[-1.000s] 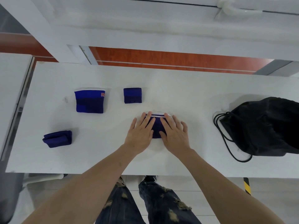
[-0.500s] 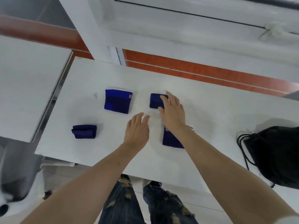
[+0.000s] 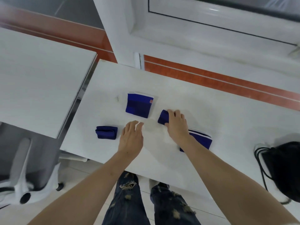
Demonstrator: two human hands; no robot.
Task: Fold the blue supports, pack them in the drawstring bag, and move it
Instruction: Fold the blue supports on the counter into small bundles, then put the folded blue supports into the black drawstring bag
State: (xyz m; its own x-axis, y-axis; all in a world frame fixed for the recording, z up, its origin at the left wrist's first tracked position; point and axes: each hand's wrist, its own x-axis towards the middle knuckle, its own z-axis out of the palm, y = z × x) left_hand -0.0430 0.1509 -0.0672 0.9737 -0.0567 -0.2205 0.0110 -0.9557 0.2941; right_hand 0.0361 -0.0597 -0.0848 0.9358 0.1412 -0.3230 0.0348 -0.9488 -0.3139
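The right hand grasps a small folded blue support on the white bench, fingers curled over its top edge and thumb at its near side. The left hand hovers flat just beside it, fingers relaxed and straight, holding nothing. Under the right forearm lies a larger folded support with a white edge, partly hidden by the arm. Farther back on the bench sits another flat support with a white band and a small red mark. A rolled dark blue support lies near the bench's left edge, left of the left hand. The black drawstring bag rests at the far right of the bench, its cord looping toward the front edge. A second white bench stands to the left, and a white chair base shows below it.
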